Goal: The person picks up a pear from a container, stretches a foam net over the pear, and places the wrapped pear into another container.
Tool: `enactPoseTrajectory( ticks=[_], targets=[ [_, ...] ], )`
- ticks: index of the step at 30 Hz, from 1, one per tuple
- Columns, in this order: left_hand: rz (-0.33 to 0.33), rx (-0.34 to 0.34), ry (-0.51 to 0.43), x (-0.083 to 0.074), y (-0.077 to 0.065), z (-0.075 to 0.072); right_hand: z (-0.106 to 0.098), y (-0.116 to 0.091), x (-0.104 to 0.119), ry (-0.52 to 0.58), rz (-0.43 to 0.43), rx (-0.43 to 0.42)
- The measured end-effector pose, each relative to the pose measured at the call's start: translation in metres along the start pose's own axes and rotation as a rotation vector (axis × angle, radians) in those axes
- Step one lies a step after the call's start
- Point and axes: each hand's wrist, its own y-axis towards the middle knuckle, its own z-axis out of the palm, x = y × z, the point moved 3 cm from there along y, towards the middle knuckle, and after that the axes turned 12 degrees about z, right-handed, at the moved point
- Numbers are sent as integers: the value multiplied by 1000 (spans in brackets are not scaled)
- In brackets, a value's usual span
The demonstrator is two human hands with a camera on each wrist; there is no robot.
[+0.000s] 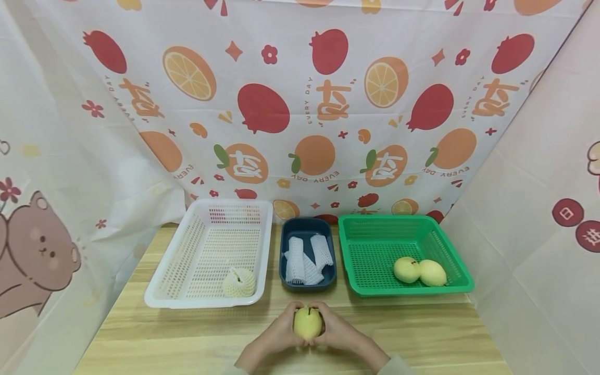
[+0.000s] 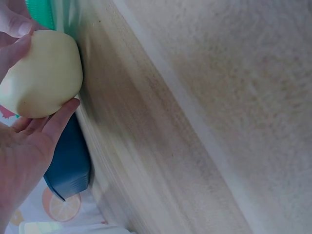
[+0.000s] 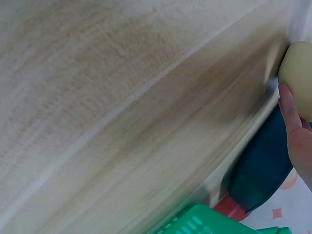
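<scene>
Between my two hands is a yellow pear [image 1: 307,324], stem up, close over the front middle of the table. My left hand [image 1: 283,329] grips its left side, with fingers curved behind and thumb toward the front. On the opposite side my right hand [image 1: 334,328] holds it the same way. The left wrist view shows the pear [image 2: 46,73] with fingers under its edge; only part of the pear [image 3: 298,78] enters the right wrist view. Straight beyond the hands stands a dark blue tray [image 1: 287,276] with several white foam net sleeves [image 1: 295,260].
A white basket [image 1: 161,276] at the left holds one pear in a foam net [image 1: 239,283]. The green basket [image 1: 353,271] at the right holds two bare pears [image 1: 432,273]. Behind them hangs a fruit-print cloth [image 1: 300,104]. The wooden table [image 1: 154,333] extends in front of the baskets.
</scene>
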Motion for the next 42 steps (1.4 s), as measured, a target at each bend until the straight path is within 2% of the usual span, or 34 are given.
enactPoseTrajectory(
  ticks=[10, 20, 24, 28, 32, 34, 39, 42],
  targets=[
    [0, -2, -5, 0, -4, 4, 3, 0, 0, -66, -60, -20],
    [6, -21, -20, 0, -5, 4, 4, -2, 0, -84, -65, -28],
    [-19, -28, -66, 0, -7, 3, 2, -4, 0, -71, -48, -11],
    [-34, -67, -149, 0, -10, -1, -4, -8, 1, -2, -10, 30],
    [-41, -165, -237, 0, -11, -7, -11, -10, -1, 68, 25, 45],
    [-70, -255, -274, 2, -11, -10, -15, -9, -2, 95, 21, 35],
    [-182, -517, -273, 9, -7, -17, -25, -5, 0, 106, -20, -73],
    [-228, -588, -257, 13, -2, -20, -29, 0, 2, 97, -40, -148]
  ],
)
